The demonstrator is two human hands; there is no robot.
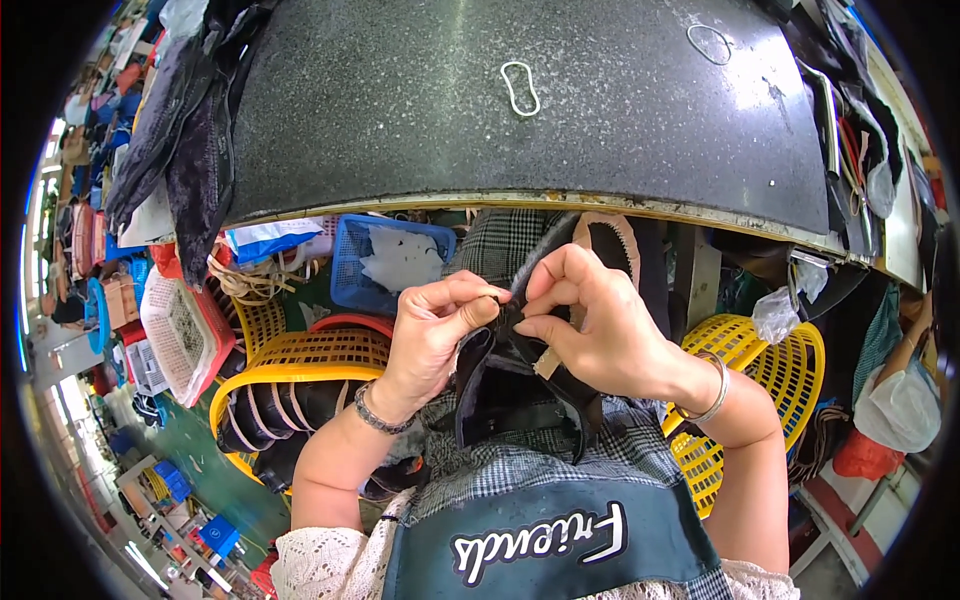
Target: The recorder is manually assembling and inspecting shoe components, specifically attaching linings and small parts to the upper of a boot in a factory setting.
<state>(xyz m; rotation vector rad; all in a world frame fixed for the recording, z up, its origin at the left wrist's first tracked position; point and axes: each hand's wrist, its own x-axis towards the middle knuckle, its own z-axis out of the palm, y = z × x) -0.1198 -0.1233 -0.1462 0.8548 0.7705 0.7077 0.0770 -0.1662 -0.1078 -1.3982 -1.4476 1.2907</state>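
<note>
Over my lap, a black piece with a dark fuzzy lining (522,395), looking like a boot upper, hangs from both hands. My left hand (425,340) is closed in a pinch on its upper edge, thumb against fingertips. Just to the right, my right hand (605,325) pinches the same edge with thumb and forefinger; the fingertips of the two hands nearly meet. What lies exactly between the fingertips is too small to make out. A pale beige strip with a toothed edge (612,238) shows behind my right hand. A checked apron (545,535) covers my lap.
A dark speckled worktable (400,120) stands ahead, with a pale elastic loop (506,85) on it. Dark fuzzy pieces (195,170) hang at its left. Below are a blue basket (348,292), a yellow basket of black pieces (300,352) at left and yellow baskets (800,350) at right.
</note>
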